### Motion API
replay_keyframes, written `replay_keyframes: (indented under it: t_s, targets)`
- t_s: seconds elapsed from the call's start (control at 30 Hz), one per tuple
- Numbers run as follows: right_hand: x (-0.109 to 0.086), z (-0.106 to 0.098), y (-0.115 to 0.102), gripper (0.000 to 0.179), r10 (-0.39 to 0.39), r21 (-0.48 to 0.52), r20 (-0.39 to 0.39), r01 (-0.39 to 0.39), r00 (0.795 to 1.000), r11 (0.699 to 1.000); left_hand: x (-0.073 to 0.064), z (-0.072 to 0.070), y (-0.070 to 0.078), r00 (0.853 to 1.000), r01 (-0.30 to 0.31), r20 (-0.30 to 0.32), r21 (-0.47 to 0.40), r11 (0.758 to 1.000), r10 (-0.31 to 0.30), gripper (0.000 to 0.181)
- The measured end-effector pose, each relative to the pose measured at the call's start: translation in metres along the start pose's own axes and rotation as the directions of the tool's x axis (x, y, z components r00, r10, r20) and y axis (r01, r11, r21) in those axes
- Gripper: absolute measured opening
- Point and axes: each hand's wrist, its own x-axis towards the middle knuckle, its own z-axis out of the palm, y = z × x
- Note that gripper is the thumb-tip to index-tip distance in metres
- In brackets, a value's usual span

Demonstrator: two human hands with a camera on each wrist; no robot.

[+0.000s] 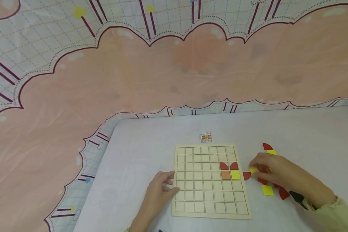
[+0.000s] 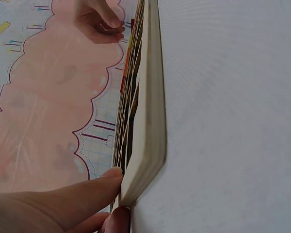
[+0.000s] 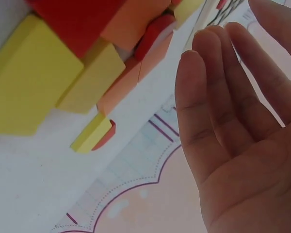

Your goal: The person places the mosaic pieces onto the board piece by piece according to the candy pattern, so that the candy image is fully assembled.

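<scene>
A square wooden grid board lies flat on the white table. Its left edge is pinched by my left hand, thumb over the rim and fingers along the side. On the grid's right part sit two red quarter-circle pieces, an orange square and a yellow square. To the board's right, my right hand hovers over loose pieces, fingertips close to a yellow piece. In the right wrist view that hand's fingers are fairly straight, the thumb apart, with no piece visible between them.
A small pattern card lies just beyond the board. Loose pieces, including a yellow square and a red quarter circle, spread around and under the right hand; some are hidden. A pink patterned cloth stretches past the table's far edge.
</scene>
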Motion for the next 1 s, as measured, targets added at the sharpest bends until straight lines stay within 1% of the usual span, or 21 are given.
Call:
replay_keyframes:
  t_s: [0.17,0.27,0.37,0.5,0.67,0.83,1.0]
  targets:
    - [0.001,0.004,0.001,0.02,-0.076,-0.064,-0.032,0.073,0.997,0.995,0.0,0.0,0.0,1.0,-0.004,-0.002,-0.002,1.0,0.004,0.052]
    - [0.002,0.007,0.001,0.02,-0.105,-0.061,-0.032,0.103,0.994,0.993,0.0,0.0,0.001,1.0,-0.003,0.0,-0.007,1.0,0.003,0.052]
    - [0.005,0.009,-0.001,0.02,-0.104,-0.039,-0.012,0.104,0.994,0.994,0.0,0.0,0.001,1.0,0.003,-0.001,-0.001,1.0,-0.003,0.052]
    - [0.009,0.013,-0.004,0.021,-0.093,-0.035,0.008,0.093,0.996,0.995,-0.001,0.0,0.001,1.0,0.009,-0.001,0.01,1.0,-0.009,0.052]
    - [0.011,0.017,-0.007,0.017,-0.102,-0.051,0.001,0.102,0.995,0.993,-0.002,0.0,0.001,1.0,0.01,0.003,-0.006,1.0,-0.01,0.051]
    - [0.013,0.018,-0.009,0.016,-0.108,-0.083,-0.014,0.107,0.994,0.991,-0.001,-0.001,0.001,1.0,0.008,0.004,-0.002,1.0,-0.008,0.051]
    - [0.012,0.018,-0.009,0.019,-0.114,-0.074,-0.034,0.111,0.993,0.991,-0.002,-0.001,0.003,1.0,0.008,0.0,-0.004,1.0,-0.008,0.051]
